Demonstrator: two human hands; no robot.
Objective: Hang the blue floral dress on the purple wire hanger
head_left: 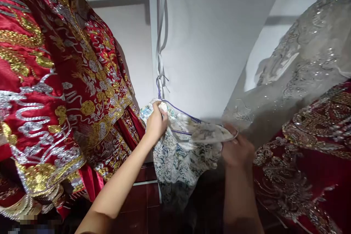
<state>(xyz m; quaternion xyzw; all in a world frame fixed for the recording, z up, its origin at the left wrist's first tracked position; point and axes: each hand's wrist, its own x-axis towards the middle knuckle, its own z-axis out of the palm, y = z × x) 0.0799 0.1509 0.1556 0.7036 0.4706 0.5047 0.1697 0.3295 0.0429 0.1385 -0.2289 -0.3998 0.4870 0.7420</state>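
Observation:
A white garment with blue-green floral print (178,161) hangs on a purple wire hanger (181,111), whose hook is caught on a grey strap (159,44) running down the wall corner. My left hand (157,120) is closed on the garment's left shoulder at the hanger. My right hand (237,148) grips the garment's right shoulder and the hanger's end, fingers curled round the edge.
A red robe with gold and silver embroidery (55,80) hangs close on the left. On the right hang a sheer beaded grey gown (301,62) and another red embroidered garment (307,161). White walls (214,36) stand behind, dark red floor tiles (142,197) below.

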